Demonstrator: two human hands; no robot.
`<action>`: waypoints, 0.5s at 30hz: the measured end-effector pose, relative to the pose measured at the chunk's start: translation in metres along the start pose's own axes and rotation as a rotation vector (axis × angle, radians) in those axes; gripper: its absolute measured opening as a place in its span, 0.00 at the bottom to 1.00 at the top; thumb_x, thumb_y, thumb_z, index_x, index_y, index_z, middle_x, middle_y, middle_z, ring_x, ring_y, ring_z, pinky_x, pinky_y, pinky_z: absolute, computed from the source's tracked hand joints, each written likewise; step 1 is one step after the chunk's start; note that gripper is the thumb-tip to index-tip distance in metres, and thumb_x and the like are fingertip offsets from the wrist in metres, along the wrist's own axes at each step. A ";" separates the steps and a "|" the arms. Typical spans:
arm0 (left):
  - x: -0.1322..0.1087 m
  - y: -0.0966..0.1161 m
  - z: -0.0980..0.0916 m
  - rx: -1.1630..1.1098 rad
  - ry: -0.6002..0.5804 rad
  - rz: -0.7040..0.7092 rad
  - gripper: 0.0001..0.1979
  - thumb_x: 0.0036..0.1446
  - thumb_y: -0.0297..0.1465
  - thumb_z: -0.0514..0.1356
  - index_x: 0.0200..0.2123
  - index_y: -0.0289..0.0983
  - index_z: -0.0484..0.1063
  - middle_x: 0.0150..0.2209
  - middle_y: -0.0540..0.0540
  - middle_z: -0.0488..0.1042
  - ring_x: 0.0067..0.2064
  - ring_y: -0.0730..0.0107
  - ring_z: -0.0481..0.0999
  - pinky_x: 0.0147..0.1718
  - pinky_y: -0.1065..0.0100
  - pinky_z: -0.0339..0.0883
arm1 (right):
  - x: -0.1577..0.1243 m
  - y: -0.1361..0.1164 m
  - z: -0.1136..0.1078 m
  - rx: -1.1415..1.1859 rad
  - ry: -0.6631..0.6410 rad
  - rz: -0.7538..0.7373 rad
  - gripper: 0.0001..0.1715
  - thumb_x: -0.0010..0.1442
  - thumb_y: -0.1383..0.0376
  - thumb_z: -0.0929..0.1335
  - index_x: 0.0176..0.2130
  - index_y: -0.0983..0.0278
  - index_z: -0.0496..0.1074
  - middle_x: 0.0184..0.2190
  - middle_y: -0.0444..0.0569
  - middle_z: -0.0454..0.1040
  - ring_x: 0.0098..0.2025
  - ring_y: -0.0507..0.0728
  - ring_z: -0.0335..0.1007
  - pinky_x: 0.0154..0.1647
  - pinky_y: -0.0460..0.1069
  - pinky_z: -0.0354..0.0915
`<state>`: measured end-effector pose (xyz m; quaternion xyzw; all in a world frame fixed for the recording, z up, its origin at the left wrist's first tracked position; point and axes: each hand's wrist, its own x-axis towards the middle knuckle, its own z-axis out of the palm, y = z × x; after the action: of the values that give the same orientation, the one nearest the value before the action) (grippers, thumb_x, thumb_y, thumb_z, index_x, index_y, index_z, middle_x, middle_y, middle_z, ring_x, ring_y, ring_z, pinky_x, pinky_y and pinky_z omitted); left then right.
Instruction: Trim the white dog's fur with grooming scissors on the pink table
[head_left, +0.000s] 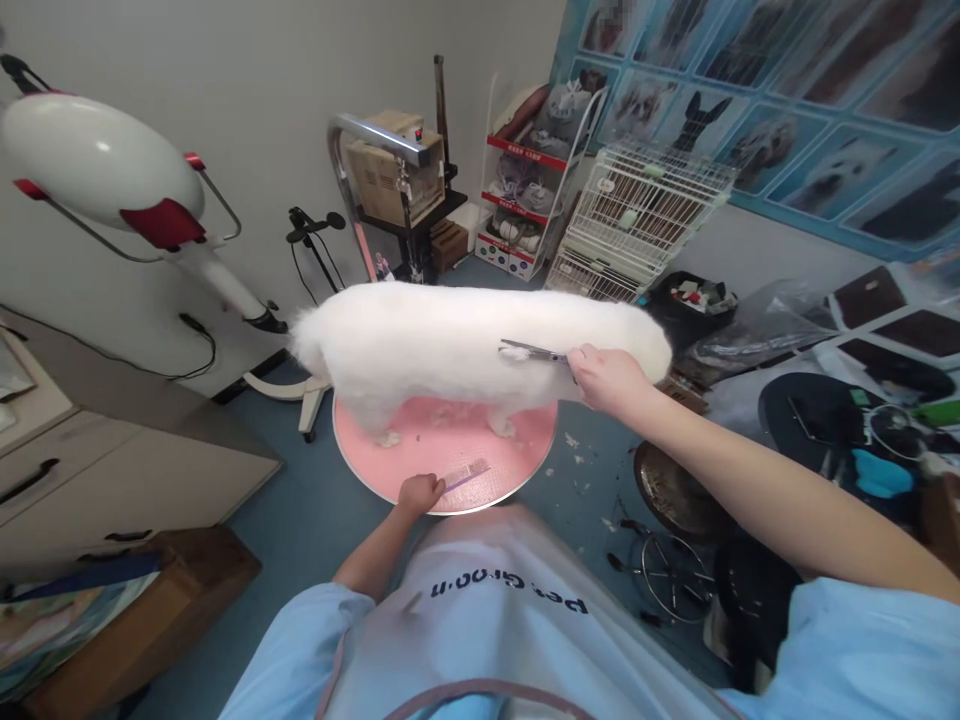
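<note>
A white fluffy dog [450,325] stands side-on across the round pink grooming table [480,495], its tail to the left and its head to the right. My right hand [607,378] is closed around a pair of scissors [536,352], whose blades point left against the fur on the dog's side. Some loose white fur shows at the blades. Low over the table's near edge, my left hand [420,493] grips a pale purple comb [466,473] by one end, its teeth away from the dog. The dog's face is not visible.
A silver grooming arm [379,135] rises behind the table. At left hangs a white and red dryer [105,160] on a wheeled stand. A tiered rack [521,180] and white wire cages [630,215] stand behind. At right are a round stool [679,490] and fur clumps on the floor.
</note>
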<state>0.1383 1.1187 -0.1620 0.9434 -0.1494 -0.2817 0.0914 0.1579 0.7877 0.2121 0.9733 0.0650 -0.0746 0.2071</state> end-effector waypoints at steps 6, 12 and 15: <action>-0.003 -0.001 0.002 0.016 -0.003 0.017 0.27 0.69 0.44 0.44 0.41 0.36 0.79 0.44 0.37 0.81 0.48 0.57 0.79 0.45 0.63 0.66 | -0.004 -0.010 0.004 0.046 -0.032 0.035 0.15 0.63 0.73 0.62 0.49 0.70 0.69 0.43 0.62 0.75 0.40 0.64 0.75 0.35 0.51 0.58; -0.003 -0.002 0.000 0.033 -0.006 0.021 0.26 0.69 0.44 0.45 0.42 0.36 0.79 0.45 0.37 0.81 0.48 0.57 0.79 0.45 0.64 0.65 | -0.005 -0.020 0.006 0.014 0.101 0.034 0.15 0.61 0.67 0.65 0.47 0.72 0.70 0.42 0.64 0.74 0.43 0.66 0.72 0.40 0.53 0.56; -0.003 -0.002 0.001 0.032 -0.005 0.019 0.26 0.69 0.44 0.45 0.42 0.37 0.79 0.44 0.38 0.81 0.48 0.58 0.79 0.45 0.64 0.65 | -0.005 -0.020 0.004 0.046 0.038 0.032 0.15 0.60 0.74 0.62 0.47 0.73 0.70 0.41 0.64 0.75 0.39 0.63 0.73 0.36 0.52 0.54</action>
<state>0.1362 1.1219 -0.1619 0.9426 -0.1629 -0.2806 0.0786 0.1493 0.8037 0.2015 0.9800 0.0514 -0.0541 0.1845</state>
